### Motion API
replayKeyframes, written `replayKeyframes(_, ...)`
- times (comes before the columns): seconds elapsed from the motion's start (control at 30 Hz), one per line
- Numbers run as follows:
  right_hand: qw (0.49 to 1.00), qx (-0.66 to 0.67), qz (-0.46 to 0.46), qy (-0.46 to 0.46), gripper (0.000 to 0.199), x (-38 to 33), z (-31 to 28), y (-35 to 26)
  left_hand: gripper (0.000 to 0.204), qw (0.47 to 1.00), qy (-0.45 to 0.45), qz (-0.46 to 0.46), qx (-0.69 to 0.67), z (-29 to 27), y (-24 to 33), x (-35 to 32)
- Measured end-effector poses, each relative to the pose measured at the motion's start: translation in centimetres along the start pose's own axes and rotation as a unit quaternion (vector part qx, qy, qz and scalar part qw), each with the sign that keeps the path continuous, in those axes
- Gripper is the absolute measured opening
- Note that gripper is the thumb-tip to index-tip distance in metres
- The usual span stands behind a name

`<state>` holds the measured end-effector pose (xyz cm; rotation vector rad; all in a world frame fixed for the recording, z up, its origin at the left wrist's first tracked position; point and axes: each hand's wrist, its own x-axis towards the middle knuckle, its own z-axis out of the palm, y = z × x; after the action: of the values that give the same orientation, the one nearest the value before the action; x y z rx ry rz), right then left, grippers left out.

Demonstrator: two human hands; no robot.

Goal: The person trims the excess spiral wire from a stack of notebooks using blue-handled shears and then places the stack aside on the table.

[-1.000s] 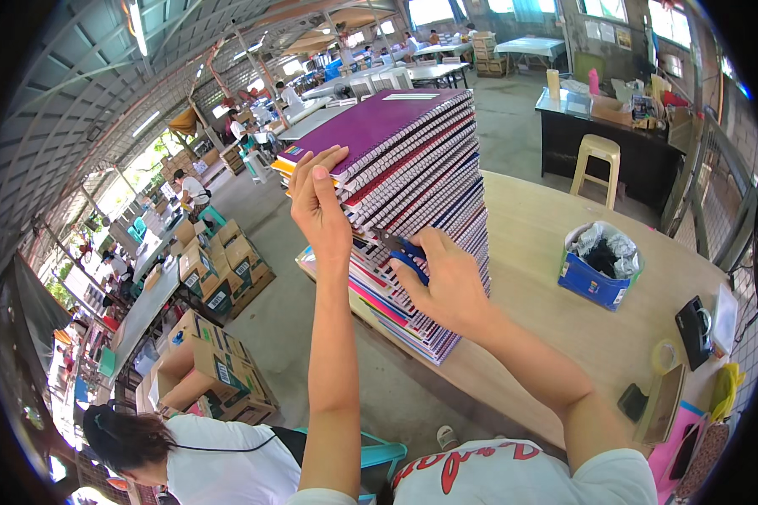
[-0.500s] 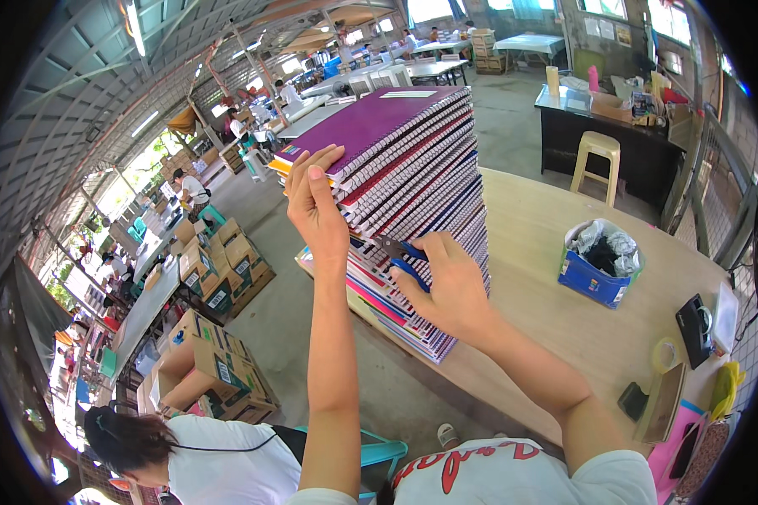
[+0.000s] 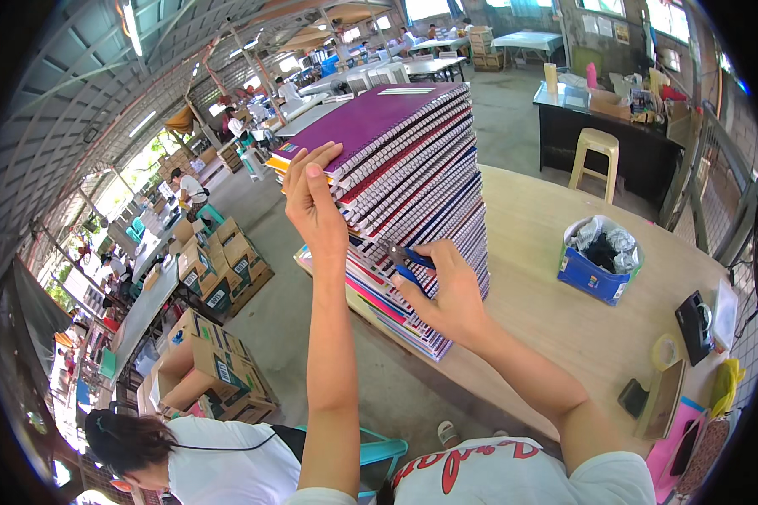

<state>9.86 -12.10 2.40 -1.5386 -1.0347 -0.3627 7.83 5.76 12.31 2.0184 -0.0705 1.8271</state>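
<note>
A tall stack of spiral notebooks [image 3: 413,181] stands at the left edge of the table, coils facing me, a purple notebook [image 3: 370,126] on top. My left hand [image 3: 316,202] is closed over the near left corner of the uppermost notebooks, fingers on the purple cover. In my right hand [image 3: 451,290] are small blue-handled cutting pliers [image 3: 414,259]. Their dark jaws point left at the coil ends about midway up the stack. Whether the jaws touch a wire is too small to tell. Lower notebooks have mixed coloured covers and stick out at the left.
On the wooden table [image 3: 531,337] stand a blue box with a plastic liner [image 3: 598,261], a tape roll [image 3: 665,352] and a black case [image 3: 694,328]. A seated person [image 3: 219,459] is close at lower left. Cardboard boxes [image 3: 219,362] sit left; a stool [image 3: 595,160] stands beyond the table.
The pliers have shifted slightly down and to the right along the coil ends, with a small turn of my right hand. My left hand stays on the corner of the stack.
</note>
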Motion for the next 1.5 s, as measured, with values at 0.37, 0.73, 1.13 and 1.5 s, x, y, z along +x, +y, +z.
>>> replayKeyframes(0.37, 0.989, 0.117, 0.086, -0.036, 0.041, -0.1, -0.3, -0.4, 0.04, 1.0, 0.007, -0.006, -0.014, 0.0, 0.1, 0.0)
replayKeyframes(0.73, 0.994, -0.109, -0.019, -0.008, 0.037, -0.2, 1.7, -1.8, 0.048, 1.0, -0.01, -0.001, 0.007, -0.3, 0.1, 0.0)
replayKeyframes(1.13, 0.988, 0.097, 0.097, -0.063, 0.035, -0.5, 1.7, -0.4, 0.039, 1.0, 0.007, -0.001, -0.022, -0.3, -0.3, 0.0)
replayKeyframes(1.5, 0.82, 0.409, 0.342, -0.208, 0.038, 0.7, 1.0, 2.6, 0.04, 0.999, 0.005, -0.004, -0.034, 0.3, 0.0, -0.2)
